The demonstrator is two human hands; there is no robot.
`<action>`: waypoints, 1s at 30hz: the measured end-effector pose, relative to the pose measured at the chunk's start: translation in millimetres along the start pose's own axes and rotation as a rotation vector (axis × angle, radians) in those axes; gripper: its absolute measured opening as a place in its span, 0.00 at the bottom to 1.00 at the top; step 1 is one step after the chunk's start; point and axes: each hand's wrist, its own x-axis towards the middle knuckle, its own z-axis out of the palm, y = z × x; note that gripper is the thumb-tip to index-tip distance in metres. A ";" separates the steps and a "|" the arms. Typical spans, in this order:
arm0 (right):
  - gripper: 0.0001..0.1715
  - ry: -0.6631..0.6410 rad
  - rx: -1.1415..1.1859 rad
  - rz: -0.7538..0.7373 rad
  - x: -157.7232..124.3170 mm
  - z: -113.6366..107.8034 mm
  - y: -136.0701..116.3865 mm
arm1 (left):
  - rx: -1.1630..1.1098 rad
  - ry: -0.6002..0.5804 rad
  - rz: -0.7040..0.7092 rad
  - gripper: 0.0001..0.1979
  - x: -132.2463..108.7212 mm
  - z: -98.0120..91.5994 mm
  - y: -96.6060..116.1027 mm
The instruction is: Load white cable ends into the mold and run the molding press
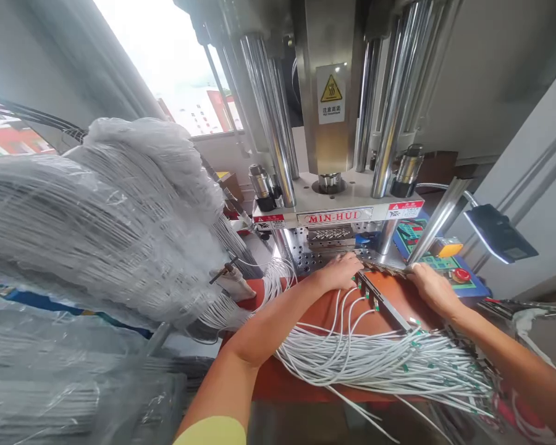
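Note:
My left hand (pixel 343 271) is at the front edge of the press bed, its fingers bent over the left end of a metal strip (pixel 384 268). My right hand (pixel 429 283) has its fingers closed on the strip's right end. Below them a long metal bar fixture (pixel 384 303) lies slanted on the orange-red surface (pixel 312 303), with small green-ended parts and white cables along its left side. A large bundle of white cables (pixel 352 361) with green ends spreads across the front.
The press plate (pixel 366 213) hangs just beyond my hands, over a metal block (pixel 331 238). Wrapped cable bundles (pixel 97 204) fill the left. A control panel with a red button (pixel 461 275) and a lamp (pixel 500 233) stand at the right.

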 end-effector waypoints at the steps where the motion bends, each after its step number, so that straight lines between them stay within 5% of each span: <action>1: 0.09 -0.004 -0.009 0.000 1.4 0.0 0.3 | 0.005 0.004 0.015 0.19 -0.7 0.6 -2.2; 8: 0.09 -0.031 -0.094 -0.036 -0.2 -1.9 -5.3 | -0.033 0.017 0.193 0.17 -5.7 1.8 -18.4; 20: 0.09 -0.136 -0.155 -0.212 41.3 9.4 -57.1 | 0.034 0.069 0.132 0.18 -50.6 9.7 -26.3; 23: 0.12 -0.130 -0.083 -0.171 28.9 -5.6 -73.7 | 0.052 0.091 0.104 0.18 -55.2 9.0 -23.4; 28: 0.36 -0.181 0.141 -0.299 -19.4 -23.0 -98.4 | 0.072 0.111 0.040 0.18 -58.3 10.4 -18.1; 30: 0.37 -0.217 0.118 -0.283 -29.6 -22.2 -107.4 | 0.071 0.123 0.024 0.18 -59.0 11.4 -17.4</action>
